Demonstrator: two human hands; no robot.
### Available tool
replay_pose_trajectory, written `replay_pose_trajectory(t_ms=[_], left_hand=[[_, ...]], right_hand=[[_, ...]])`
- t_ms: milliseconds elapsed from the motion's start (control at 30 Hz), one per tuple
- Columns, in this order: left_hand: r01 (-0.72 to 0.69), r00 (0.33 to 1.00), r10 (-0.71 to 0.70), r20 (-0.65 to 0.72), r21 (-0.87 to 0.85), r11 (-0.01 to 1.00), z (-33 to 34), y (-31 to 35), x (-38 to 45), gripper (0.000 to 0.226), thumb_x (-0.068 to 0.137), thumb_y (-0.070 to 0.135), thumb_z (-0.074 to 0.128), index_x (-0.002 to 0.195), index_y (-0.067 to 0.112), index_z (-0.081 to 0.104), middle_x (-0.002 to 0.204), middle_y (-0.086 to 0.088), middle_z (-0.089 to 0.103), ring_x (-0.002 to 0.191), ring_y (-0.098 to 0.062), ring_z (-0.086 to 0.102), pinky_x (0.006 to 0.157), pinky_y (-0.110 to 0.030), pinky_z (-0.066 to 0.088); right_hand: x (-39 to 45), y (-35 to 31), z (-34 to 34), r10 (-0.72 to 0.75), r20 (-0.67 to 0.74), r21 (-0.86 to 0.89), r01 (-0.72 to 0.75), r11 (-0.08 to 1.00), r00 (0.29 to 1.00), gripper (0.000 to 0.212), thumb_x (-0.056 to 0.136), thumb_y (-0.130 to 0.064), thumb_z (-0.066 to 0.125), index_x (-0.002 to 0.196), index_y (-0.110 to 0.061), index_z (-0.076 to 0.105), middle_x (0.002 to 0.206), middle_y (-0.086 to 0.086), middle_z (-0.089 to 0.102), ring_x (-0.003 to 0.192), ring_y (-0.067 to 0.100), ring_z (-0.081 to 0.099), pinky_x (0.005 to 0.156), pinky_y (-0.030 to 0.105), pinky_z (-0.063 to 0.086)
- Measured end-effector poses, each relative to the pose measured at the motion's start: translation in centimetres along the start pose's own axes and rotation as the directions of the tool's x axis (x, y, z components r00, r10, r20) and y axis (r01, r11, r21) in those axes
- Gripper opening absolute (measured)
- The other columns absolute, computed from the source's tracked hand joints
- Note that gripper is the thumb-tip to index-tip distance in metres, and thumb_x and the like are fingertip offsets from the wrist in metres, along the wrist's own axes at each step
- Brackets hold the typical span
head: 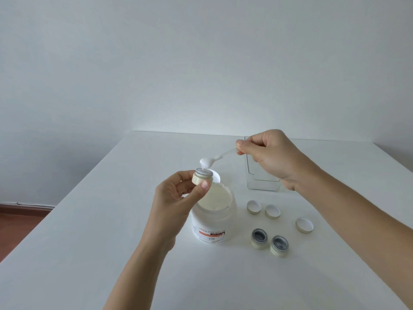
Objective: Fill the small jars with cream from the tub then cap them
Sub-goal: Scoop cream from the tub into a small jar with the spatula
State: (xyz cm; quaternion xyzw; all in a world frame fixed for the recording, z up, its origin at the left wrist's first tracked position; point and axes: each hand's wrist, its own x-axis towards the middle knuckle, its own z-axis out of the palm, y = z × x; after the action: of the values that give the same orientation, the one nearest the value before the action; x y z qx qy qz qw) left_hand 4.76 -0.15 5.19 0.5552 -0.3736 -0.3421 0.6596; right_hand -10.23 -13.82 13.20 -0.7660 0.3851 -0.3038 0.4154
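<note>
Cream-laden spatula (pixel 220 156) pinched in right fingers (pixel 242 145), just above small jar (pixel 202 176) between left fingers (pixel 204 186).

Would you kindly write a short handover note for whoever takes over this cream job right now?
Left hand holds one small jar above the open tub.
Right hand pinches the spatula, loaded with cream, over that jar.
Two empty jars stand right of the tub; three caps lie behind them.
Done: none capped.
Left: fill all three jars, cap them.
</note>
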Motion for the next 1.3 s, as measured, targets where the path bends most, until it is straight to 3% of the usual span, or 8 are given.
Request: replay_pose_trajectory(t_ms=[167, 300, 433, 567, 900, 1033, 1133, 1300], left_hand=[[-0.013, 1.000, 0.014, 0.011, -0.049, 0.999, -0.1, 0.2, 0.0, 0.041, 0.073, 0.038, 0.079, 0.103, 0.013, 0.072, 0.100, -0.004, 0.079, 0.101, -0.018, 0.073, 0.084, -0.020, 0.054], [-0.039, 0.999, 0.040, 0.003, -0.072, 0.997, 0.2, 0.4, 0.0, 0.047, 0.071, 0.040, 0.073, 0.103, 0.006, 0.071, 0.095, -0.003, 0.080, 0.087, -0.005, 0.073, 0.069, -0.005, 0.048], [-0.065, 0.998, 0.064, -0.013, -0.071, 0.995, 0.4, 0.5, 0.0, 0.038, 0.075, 0.036, 0.069, 0.100, 0.007, 0.071, 0.086, 0.004, 0.080, 0.070, 0.007, 0.069, 0.060, -0.002, 0.045], [-0.074, 0.997, 0.072, -0.031, -0.062, 0.995, 0.4, 0.5, 0.0, 0.038, 0.075, 0.037, 0.068, 0.100, 0.008, 0.072, 0.083, 0.006, 0.080, 0.067, 0.008, 0.068, 0.060, -0.002, 0.045], [-0.060, 0.997, 0.057, -0.046, -0.052, 0.997, 0.4, 0.6, -0.1, 0.037, 0.076, 0.036, 0.067, 0.100, 0.008, 0.072, 0.086, 0.008, 0.080, 0.068, 0.008, 0.067, 0.060, -0.002, 0.045], [-0.051, 0.998, 0.048, -0.052, -0.056, 0.997, 0.1, 0.6, -0.2, 0.037, 0.075, 0.035, 0.069, 0.102, 0.011, 0.071, 0.087, 0.008, 0.080, 0.071, 0.006, 0.068, 0.062, -0.003, 0.045], [-0.039, 0.998, 0.034, -0.052, -0.094, 0.995, -0.5, 0.3, -0.2, 0.034, 0.074, 0.029, 0.073, 0.104, 0.014, 0.070, 0.091, 0.005, 0.079, 0.084, -0.003, 0.073, 0.068, -0.009, 0.050], [-0.037, 0.999, 0.036, -0.006, -0.206, 0.978, -1.5, 0.1, -0.6, 0.038, 0.069, 0.022, 0.083, 0.104, 0.013, 0.072, 0.104, -0.003, 0.077, 0.101, -0.024, 0.074, 0.085, -0.024, 0.057]], right_hand=[[-1.1, 0.2, 0.9, -0.287, -0.123, -0.132, 0.271, 0.953, 0.950, 0.028, 0.092, -0.025, 0.060, 0.071, -0.009, 0.067, 0.040, -0.012, 0.039, 0.043, 0.004, 0.039, 0.047, 0.010, 0.029], [-2.2, 0.3, 1.5, -0.621, -0.195, -0.332, 0.544, 0.770, 0.760, 0.014, 0.088, -0.017, 0.065, 0.076, -0.011, 0.068, 0.070, -0.013, 0.049, 0.065, -0.003, 0.048, 0.069, 0.008, 0.036], [-2.8, 0.8, 1.7, -0.824, -0.159, -0.507, 0.671, 0.541, 0.544, 0.012, 0.087, -0.015, 0.066, 0.080, -0.009, 0.073, 0.074, 0.003, 0.057, 0.072, -0.003, 0.032, 0.071, 0.020, 0.032], [-3.1, 1.3, 1.5, -0.866, -0.162, -0.522, 0.704, 0.482, 0.473, 0.012, 0.087, -0.014, 0.067, 0.080, -0.008, 0.074, 0.072, 0.006, 0.056, 0.076, -0.004, 0.027, 0.072, 0.016, 0.028], [-3.9, 1.6, 0.9, -0.840, -0.201, -0.520, 0.672, 0.527, 0.504, 0.009, 0.085, -0.011, 0.069, 0.078, -0.007, 0.073, 0.072, 0.005, 0.055, 0.071, 0.000, 0.031, 0.073, 0.014, 0.029], [-4.1, 1.5, 0.8, -0.745, -0.288, -0.400, 0.632, 0.664, 0.601, 0.013, 0.086, -0.013, 0.066, 0.077, -0.006, 0.072, 0.074, 0.000, 0.054, 0.065, 0.009, 0.047, 0.065, 0.026, 0.043], [-3.9, 1.7, 0.6, -0.631, -0.333, -0.282, 0.564, 0.776, 0.701, 0.013, 0.087, -0.013, 0.066, 0.076, -0.008, 0.070, 0.073, -0.003, 0.055, 0.066, 0.006, 0.047, 0.065, 0.022, 0.042], [-3.5, 2.9, 1.3, -0.489, -0.195, -0.340, 0.410, 0.847, 0.850, 0.011, 0.085, -0.017, 0.069, 0.075, -0.013, 0.071, 0.073, -0.002, 0.056, 0.067, 0.003, 0.052, 0.069, 0.021, 0.040]])
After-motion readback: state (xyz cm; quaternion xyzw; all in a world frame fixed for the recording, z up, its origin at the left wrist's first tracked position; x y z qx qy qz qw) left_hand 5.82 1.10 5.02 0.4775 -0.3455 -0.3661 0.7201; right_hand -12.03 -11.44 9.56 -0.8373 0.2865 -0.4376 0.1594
